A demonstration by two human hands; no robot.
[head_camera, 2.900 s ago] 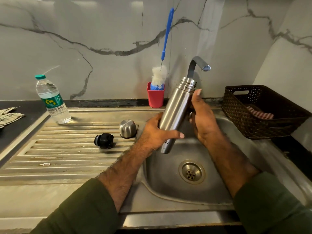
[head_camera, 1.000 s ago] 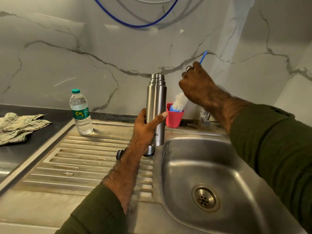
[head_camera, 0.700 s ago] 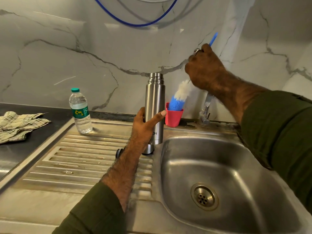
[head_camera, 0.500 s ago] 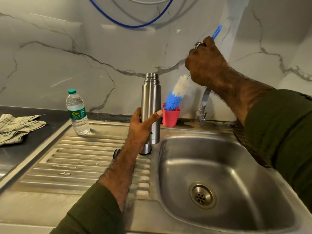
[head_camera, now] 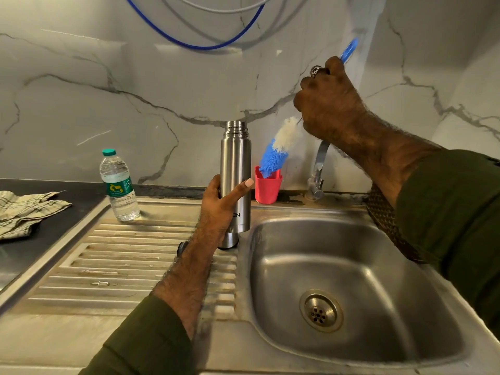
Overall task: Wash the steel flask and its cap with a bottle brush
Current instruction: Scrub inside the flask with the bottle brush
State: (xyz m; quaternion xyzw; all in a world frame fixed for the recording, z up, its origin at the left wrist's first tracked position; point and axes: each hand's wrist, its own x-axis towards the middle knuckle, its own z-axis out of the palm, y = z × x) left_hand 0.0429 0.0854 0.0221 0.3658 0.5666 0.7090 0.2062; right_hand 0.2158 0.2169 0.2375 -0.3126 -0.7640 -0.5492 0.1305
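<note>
flask [head_camera: 235, 169] upright in left hand [head_camera: 220, 204] grip, right hand [head_camera: 328, 104] gripping bottle brush [head_camera: 280, 148] handle

flask [head_camera: 235, 174] left of cup [head_camera: 267, 189] | brush [head_camera: 280, 147] tip in cup | bottle [head_camera: 119, 186] far left

You stand in a home kitchen: steel sink [head_camera: 351, 280] with ribbed drainboard [head_camera: 121, 266], tap [head_camera: 318, 171] at far right, marble-patterned backsplash [head_camera: 135, 77] behind.
</note>
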